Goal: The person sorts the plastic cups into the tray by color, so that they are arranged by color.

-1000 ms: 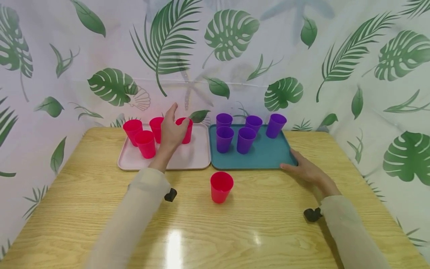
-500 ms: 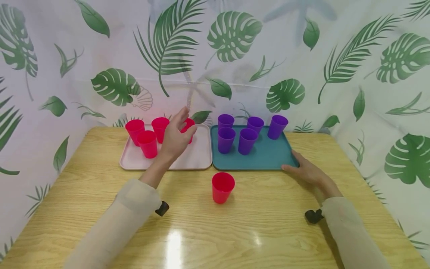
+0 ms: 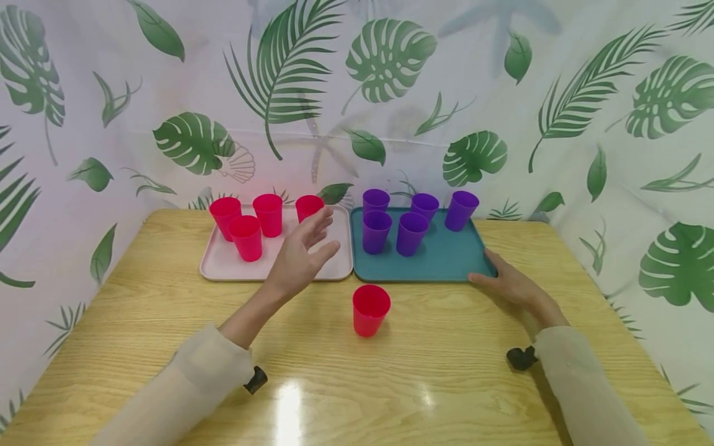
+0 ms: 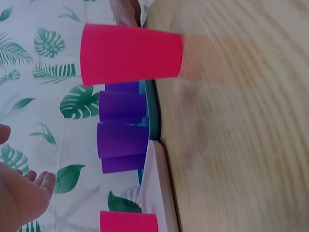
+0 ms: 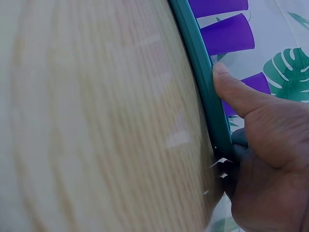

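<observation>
My left hand [image 3: 301,257] is in the air over the front of the pale pink tray [image 3: 340,263], its fingers loosely extended and holding nothing. Nearest to it are a red plastic cup [image 3: 307,207] at the back of that tray and a lone red cup [image 3: 367,317], upright on the table before the trays. At the front right corner of the teal tray [image 3: 440,267], my right hand [image 3: 515,285] grips the rim. In the right wrist view its thumb [image 5: 234,89] lies on the front rim; the other fingers are partly hidden behind the corner.
Several red cups [image 3: 245,238] stand on the left part of the pink tray. Several purple cups [image 3: 411,235] stand on the teal tray. Both trays sit side by side at the back of the wooden table [image 3: 390,384], close to a leaf-patterned cloth [image 3: 413,148].
My left hand has come back from the red cup at the rear of the pink tray, moving toward the tray's front and slightly right. The right hand stays at the teal tray's corner.
</observation>
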`<state>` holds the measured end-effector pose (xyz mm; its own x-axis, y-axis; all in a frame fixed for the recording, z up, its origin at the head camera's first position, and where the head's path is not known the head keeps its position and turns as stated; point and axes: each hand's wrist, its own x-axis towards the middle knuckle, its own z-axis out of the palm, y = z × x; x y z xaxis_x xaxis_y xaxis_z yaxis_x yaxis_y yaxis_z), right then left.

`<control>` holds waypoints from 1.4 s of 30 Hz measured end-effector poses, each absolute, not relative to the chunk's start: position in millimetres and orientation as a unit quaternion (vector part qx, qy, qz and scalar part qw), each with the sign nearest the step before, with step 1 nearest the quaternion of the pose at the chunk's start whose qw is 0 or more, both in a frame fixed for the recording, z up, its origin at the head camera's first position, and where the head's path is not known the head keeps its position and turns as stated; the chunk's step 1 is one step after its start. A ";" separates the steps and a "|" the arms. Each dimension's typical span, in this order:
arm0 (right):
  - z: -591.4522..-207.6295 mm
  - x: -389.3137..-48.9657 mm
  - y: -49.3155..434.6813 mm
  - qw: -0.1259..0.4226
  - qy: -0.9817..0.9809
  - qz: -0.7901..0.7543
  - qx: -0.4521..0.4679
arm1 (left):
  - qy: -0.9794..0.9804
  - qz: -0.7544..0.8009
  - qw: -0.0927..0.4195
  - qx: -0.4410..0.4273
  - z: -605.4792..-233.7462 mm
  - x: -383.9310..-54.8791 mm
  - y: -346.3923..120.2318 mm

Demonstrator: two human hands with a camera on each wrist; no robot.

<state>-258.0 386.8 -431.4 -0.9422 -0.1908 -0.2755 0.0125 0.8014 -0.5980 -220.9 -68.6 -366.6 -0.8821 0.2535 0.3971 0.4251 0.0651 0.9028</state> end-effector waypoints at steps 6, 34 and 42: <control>-432.2 -258.6 386.9 0.165 0.934 -0.314 -0.049 | -0.726 -0.636 0.048 -0.259 -369.8 -205.9 -65.1; -431.8 -257.9 386.4 0.167 0.931 -0.322 -0.050 | -0.745 -0.600 -0.067 -0.283 -405.1 -176.4 -50.5; -431.8 -257.7 386.1 0.168 0.932 -0.319 -0.044 | -0.749 -0.590 -0.110 -0.281 -408.0 -177.0 -42.6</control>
